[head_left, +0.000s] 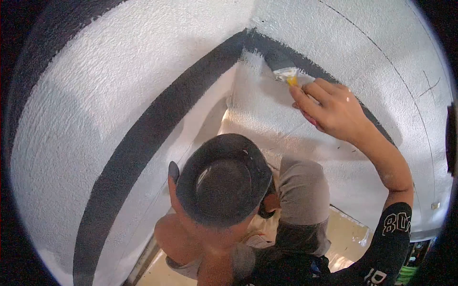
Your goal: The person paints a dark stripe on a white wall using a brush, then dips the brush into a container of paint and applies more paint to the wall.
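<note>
- The right hand is closed around a brush, fingers wrapped on its handle, bristles touching the wall near the far corner.
- The brush sits on the black band, at its lower edge on the right wall.
- The left hand grips a black bucket from below, near the body.
- The step in hand looks like cutting in the band's edge; the next stroke calls for a steady line along that border.
</note>
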A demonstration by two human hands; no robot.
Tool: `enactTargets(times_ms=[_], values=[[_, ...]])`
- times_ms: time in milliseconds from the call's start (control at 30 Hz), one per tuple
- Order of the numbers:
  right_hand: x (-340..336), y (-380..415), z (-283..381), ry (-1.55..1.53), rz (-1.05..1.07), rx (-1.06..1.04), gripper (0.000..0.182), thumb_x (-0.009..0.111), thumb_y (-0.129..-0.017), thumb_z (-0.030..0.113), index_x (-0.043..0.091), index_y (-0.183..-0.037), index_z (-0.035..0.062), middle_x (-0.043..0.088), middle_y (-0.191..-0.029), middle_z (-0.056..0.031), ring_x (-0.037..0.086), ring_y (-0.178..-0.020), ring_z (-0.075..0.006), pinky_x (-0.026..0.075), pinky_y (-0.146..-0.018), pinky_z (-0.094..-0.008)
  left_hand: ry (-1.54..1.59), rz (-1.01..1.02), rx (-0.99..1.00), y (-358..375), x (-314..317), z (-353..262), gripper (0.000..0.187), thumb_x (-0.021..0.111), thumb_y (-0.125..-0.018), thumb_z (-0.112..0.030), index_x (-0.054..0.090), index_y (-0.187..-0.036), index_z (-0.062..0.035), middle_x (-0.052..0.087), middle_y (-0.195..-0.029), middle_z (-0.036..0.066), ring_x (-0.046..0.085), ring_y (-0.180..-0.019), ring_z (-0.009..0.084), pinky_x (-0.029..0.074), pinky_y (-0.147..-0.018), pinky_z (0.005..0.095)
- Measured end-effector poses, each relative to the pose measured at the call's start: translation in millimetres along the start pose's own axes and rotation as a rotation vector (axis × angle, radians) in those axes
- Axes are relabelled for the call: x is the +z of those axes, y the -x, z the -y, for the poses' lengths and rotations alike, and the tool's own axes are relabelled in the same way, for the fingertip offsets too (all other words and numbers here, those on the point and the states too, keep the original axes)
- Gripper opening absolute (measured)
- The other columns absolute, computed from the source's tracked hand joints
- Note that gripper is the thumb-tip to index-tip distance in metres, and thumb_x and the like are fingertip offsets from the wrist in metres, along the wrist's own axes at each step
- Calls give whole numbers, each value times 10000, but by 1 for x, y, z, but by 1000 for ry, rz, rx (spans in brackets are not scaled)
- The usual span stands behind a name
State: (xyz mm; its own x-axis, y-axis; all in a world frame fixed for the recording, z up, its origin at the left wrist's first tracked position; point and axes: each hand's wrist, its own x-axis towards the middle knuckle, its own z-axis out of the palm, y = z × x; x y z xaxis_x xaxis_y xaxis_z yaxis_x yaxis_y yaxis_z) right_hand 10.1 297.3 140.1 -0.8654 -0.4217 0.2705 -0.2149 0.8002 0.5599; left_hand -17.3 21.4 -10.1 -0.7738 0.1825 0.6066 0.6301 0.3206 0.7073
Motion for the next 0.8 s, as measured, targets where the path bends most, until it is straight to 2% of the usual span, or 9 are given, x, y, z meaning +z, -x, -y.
enactTargets(times_ms=[67,167,300,400,500,567,700,767,800], values=[[-5,0,0,-14,5,-36,333,644,-762,161,609,-1069,36,543,-825,-24,598,-737,-172,534,-545,-309,317,76,-212,-11,0,-14,1151,872,-655,-356,176,-1492,18,543,-1312,200,529,-1264,337,318,-1176,483],[-2,-9,1,-24,-20,-94,400,717,-801,165,610,-1168,48,586,-883,-23,613,-755,-164,508,-533,-300,152,220,-300,-5,-4,-15,1266,894,-626,-339,61,-1504,32,517,-1328,225,515,-1273,347,356,-1152,485],[14,-27,-8,-16,-47,-115,410,712,-786,144,610,-1170,47,581,-886,-27,610,-759,-162,512,-535,-308,268,167,-278,-3,-3,-15,1288,904,-614,-326,43,-1504,29,496,-1362,216,520,-1268,350,346,-1158,481],[23,-21,-16,-36,-24,-113,432,705,-778,144,604,-1188,56,576,-891,-29,609,-768,-165,515,-538,-312,260,187,-310,-4,-6,-13,1250,884,-628,-397,96,-1501,25,483,-1374,213,504,-1283,345,326,-1169,487],[15,-4,-15,50,4,-61,348,652,-753,166,616,-1084,65,536,-820,-21,594,-736,-168,531,-518,-304,319,97,-80,-8,0,2,1137,836,-667,-477,205,-1493,-15,492,-1364,204,486,-1298,332,260,-1198,508],[5,3,-15,54,56,-30,360,657,-745,172,617,-1087,69,535,-814,-21,591,-731,-167,531,-515,-308,86,192,-203,-2,3,8,1004,934,-571,-402,456,-1378,-46,551,-1322,163,507,-1242,351,341,-1126,446],[-5,7,-11,39,53,-43,354,652,-753,171,618,-1089,65,537,-807,-21,591,-733,-165,535,-523,-301,258,-43,-217,13,20,22,1007,935,-557,-430,471,-1360,-35,551,-1318,170,509,-1236,355,346,-1122,440],[-4,3,-9,17,-2,-80,342,645,-769,178,618,-1088,61,547,-816,-19,599,-745,-161,539,-532,-290,-235,147,23,5,5,16,1021,936,-561,-422,451,-1364,-23,548,-1319,174,506,-1236,358,350,-1117,435],[-1,1,-10,18,-3,-77,342,645,-769,178,618,-1088,61,547,-816,-19,599,-745,-161,539,-532,-290,-235,148,26,3,4,13,1021,936,-561,-422,451,-1364,-23,548,-1319,174,506,-1236,358,350,-1117,435]])
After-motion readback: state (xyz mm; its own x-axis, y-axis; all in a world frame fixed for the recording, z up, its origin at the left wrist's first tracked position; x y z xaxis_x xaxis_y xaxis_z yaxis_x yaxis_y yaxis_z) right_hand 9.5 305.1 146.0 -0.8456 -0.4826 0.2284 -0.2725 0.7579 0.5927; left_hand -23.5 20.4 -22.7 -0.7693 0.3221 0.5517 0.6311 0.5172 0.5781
